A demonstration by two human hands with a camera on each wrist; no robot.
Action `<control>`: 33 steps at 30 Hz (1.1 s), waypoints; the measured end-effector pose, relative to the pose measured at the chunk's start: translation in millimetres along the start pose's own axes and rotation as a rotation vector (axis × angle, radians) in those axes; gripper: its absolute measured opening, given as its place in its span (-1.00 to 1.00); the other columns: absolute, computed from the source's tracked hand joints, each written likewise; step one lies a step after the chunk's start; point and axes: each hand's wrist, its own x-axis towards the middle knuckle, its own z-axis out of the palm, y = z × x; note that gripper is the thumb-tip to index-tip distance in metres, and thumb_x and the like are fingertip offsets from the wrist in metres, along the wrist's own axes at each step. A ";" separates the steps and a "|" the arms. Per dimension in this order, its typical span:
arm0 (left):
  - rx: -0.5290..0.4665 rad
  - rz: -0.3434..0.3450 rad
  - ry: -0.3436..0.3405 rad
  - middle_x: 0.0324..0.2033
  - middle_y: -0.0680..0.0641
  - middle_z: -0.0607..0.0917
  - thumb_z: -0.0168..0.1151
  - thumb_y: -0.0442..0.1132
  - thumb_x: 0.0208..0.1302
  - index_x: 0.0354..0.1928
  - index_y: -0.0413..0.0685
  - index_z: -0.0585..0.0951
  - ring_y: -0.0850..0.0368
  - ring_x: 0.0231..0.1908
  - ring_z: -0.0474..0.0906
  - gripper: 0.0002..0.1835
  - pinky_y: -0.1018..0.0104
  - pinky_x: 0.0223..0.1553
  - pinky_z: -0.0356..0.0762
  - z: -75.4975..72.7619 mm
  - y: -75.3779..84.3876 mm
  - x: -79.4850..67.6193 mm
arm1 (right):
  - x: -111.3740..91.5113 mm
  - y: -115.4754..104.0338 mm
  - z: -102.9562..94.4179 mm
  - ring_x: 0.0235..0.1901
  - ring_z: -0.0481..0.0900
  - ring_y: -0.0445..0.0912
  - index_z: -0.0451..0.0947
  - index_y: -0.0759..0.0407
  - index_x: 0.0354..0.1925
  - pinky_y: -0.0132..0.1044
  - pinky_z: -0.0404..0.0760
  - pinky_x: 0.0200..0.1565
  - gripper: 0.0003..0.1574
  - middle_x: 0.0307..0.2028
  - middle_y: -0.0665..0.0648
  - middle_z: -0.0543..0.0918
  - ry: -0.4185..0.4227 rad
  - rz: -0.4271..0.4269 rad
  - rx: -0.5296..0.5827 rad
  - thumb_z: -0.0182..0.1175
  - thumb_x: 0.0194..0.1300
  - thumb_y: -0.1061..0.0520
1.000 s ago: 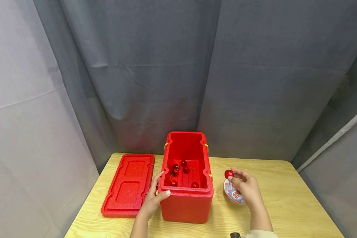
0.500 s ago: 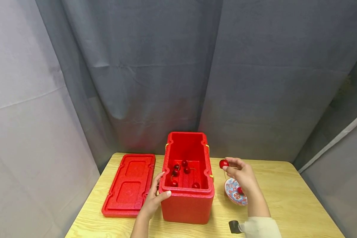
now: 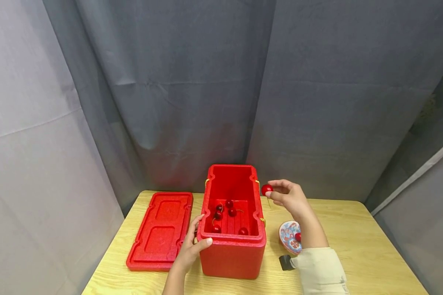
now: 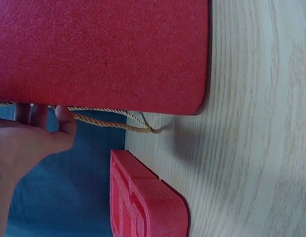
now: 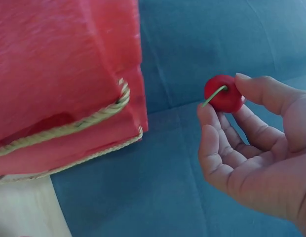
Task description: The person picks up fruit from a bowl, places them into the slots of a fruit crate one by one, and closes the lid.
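A red lidless box (image 3: 231, 258) stands on the table, with several cherries (image 3: 231, 211) on its floor. My left hand (image 3: 187, 248) rests against its front left corner, thumb near the front rim and fingers along the left side. In the left wrist view, my left fingers (image 4: 64, 121) touch the box beside its rope handle (image 4: 106, 122). My right hand (image 3: 289, 200) pinches a red cherry (image 3: 267, 189) between thumb and fingertips, just right of the box's rim. The right wrist view shows the cherry's green stem (image 5: 214, 96) pointing down and left.
A patterned small dish (image 3: 288, 235) with a cherry (image 3: 297, 237) in it stands right of the box, partly hidden by my right forearm. The red lid (image 3: 160, 231) lies flat at the left. Grey curtains (image 3: 192, 90) hang behind the wooden table (image 3: 358, 246).
My right hand has lifted the cherry from above the dish and carried it left and away from me, towards the box's right rim. My left hand has stayed at the box corner.
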 end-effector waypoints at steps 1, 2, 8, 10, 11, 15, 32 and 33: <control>0.001 0.000 0.000 0.10 -0.33 0.23 0.20 -0.31 0.12 0.35 0.11 0.16 -0.18 0.05 0.33 -0.26 0.08 -0.01 0.40 -0.1 0.0 0.1 | 2.0 -3.4 0.8 -0.18 0.58 0.03 0.41 0.39 0.08 -0.10 0.55 -0.11 -0.45 -0.10 0.30 0.56 -0.011 -0.002 -0.002 0.28 0.17 0.16; 0.001 -0.001 -0.001 0.10 -0.33 0.23 0.20 -0.31 0.12 0.35 0.11 0.16 -0.16 0.05 0.34 -0.26 0.08 -0.01 0.40 -0.2 0.0 0.4 | 4.0 -6.9 1.4 -0.18 0.58 0.02 0.41 0.38 0.08 -0.11 0.55 -0.11 -0.45 -0.11 0.30 0.57 -0.019 0.000 -0.005 0.28 0.17 0.16; 0.001 -0.001 -0.002 0.10 -0.31 0.23 0.20 -0.30 0.11 0.35 0.12 0.16 -0.22 0.07 0.30 -0.26 0.06 0.00 0.39 -0.2 0.4 2.0 | 14.1 -25.1 2.8 -0.17 0.59 0.04 0.40 0.36 0.10 -0.05 0.52 -0.07 -0.45 -0.12 0.27 0.56 -0.080 0.022 -0.009 0.26 0.19 0.17; 0.002 0.003 0.002 0.10 -0.31 0.24 0.21 -0.29 0.11 0.34 0.11 0.17 -0.31 0.09 0.27 -0.26 0.06 0.00 0.38 -0.2 0.7 2.3 | 17.9 -30.4 2.9 -0.16 0.58 0.06 0.40 0.36 0.10 -0.04 0.52 -0.07 -0.46 -0.13 0.27 0.56 -0.106 0.031 -0.011 0.26 0.19 0.18; 0.004 0.004 0.006 0.10 -0.30 0.25 0.21 -0.29 0.11 0.34 0.11 0.17 -0.33 0.09 0.25 -0.26 0.06 0.00 0.38 -0.2 1.0 2.5 | 20.0 -33.0 3.0 -0.15 0.58 0.08 0.40 0.37 0.09 -0.04 0.53 -0.08 -0.47 -0.13 0.27 0.57 -0.118 0.032 -0.016 0.26 0.19 0.18; 0.009 0.007 0.017 0.10 -0.29 0.26 0.22 -0.29 0.10 0.34 0.10 0.18 -0.35 0.09 0.25 -0.26 0.08 -0.01 0.40 0.1 1.5 2.4 | 28.6 -42.6 5.2 -0.14 0.55 0.14 0.42 0.37 0.06 -0.07 0.55 -0.12 -0.49 -0.14 0.28 0.57 -0.149 0.022 -0.026 0.27 0.17 0.19; -0.020 -0.018 0.016 0.11 -0.32 0.22 0.23 -0.35 0.11 0.36 0.08 0.14 -0.06 0.02 0.35 -0.23 0.14 -0.10 0.48 -0.8 1.4 -0.5 | 57.6 -43.8 33.2 -0.28 0.59 0.02 0.46 0.33 0.00 0.02 0.53 -0.11 -0.57 -0.24 0.21 0.59 -0.238 0.099 -0.007 0.26 0.14 0.26; -0.014 -0.021 0.018 0.11 -0.32 0.22 0.23 -0.34 0.11 0.35 0.09 0.15 -0.06 0.02 0.35 -0.24 0.14 -0.10 0.48 -0.6 1.9 -0.6 | 59.2 -44.5 35.8 -0.28 0.60 0.02 0.45 0.33 0.00 0.00 0.53 -0.11 -0.57 -0.24 0.21 0.59 -0.245 0.102 -0.016 0.26 0.14 0.26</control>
